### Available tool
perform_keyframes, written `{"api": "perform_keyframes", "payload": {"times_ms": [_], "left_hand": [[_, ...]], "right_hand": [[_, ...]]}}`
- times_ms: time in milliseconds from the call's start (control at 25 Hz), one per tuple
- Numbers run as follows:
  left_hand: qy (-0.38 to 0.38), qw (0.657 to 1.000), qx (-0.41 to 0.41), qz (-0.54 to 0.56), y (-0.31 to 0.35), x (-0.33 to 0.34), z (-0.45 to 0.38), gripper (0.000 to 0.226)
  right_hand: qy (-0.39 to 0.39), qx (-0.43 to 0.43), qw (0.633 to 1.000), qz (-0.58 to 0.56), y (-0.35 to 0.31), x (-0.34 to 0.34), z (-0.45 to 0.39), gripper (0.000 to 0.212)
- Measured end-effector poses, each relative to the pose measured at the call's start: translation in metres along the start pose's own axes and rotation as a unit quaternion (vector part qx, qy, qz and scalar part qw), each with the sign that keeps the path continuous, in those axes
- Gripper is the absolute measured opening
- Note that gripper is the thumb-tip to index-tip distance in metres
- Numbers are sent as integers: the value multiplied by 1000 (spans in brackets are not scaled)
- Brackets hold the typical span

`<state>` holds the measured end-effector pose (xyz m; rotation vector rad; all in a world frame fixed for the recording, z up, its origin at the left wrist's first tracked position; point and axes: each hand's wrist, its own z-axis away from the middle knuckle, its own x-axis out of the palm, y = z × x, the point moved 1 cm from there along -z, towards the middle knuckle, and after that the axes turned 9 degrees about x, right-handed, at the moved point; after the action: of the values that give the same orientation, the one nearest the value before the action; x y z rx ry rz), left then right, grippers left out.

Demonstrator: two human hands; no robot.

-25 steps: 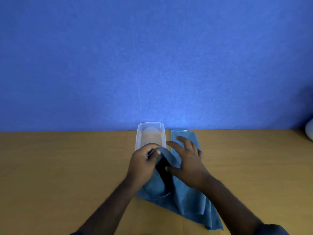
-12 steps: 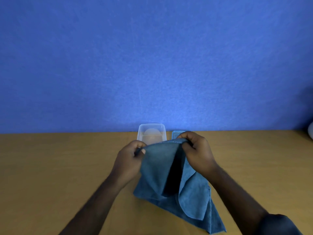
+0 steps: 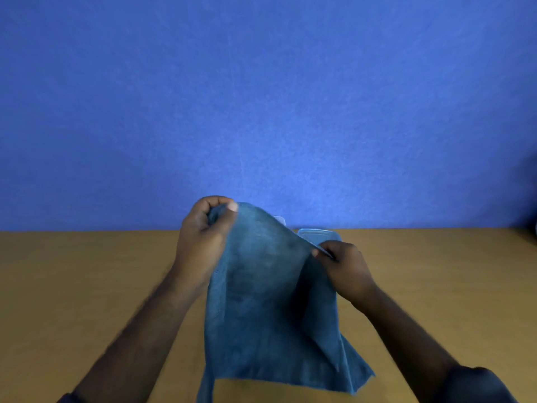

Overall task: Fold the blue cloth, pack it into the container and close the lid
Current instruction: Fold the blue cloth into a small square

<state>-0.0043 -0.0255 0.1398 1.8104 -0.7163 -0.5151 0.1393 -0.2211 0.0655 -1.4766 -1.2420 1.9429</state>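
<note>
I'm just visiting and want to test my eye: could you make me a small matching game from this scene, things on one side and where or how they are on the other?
Things:
1. left hand
2. right hand
3. blue cloth
4. lid

States:
A. lying flat on the table
B. hanging, held up by two corners
C. raised higher, pinching a corner
D. lower, pinching a corner

Pairs: 1-C, 2-D, 3-B, 4-A

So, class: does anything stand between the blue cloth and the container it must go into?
Nothing visible does. Both the left hand and right hand hold the blue cloth up, hiding most of the container. The lid lies beside it, off.
</note>
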Motion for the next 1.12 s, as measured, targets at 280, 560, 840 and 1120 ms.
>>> {"api": "perform_keyframes", "payload": {"times_ms": [280, 560, 840, 1120], "left_hand": [[-237, 946, 71, -208, -21, 32, 16, 55], [-40, 986, 35, -157, -19, 6, -7, 24], [18, 998, -23, -47, -12, -26, -24, 4], [56, 997, -28, -36, -8, -36, -27, 4]], "right_hand": [[-109, -116, 963, -218, -71, 10, 7, 11], [-224, -53, 965, -129, -33, 6, 4, 27], [-154, -6, 988, -34, -1, 10, -3, 25], [-158, -46, 982, -89, -1, -2, -9, 37]]}}
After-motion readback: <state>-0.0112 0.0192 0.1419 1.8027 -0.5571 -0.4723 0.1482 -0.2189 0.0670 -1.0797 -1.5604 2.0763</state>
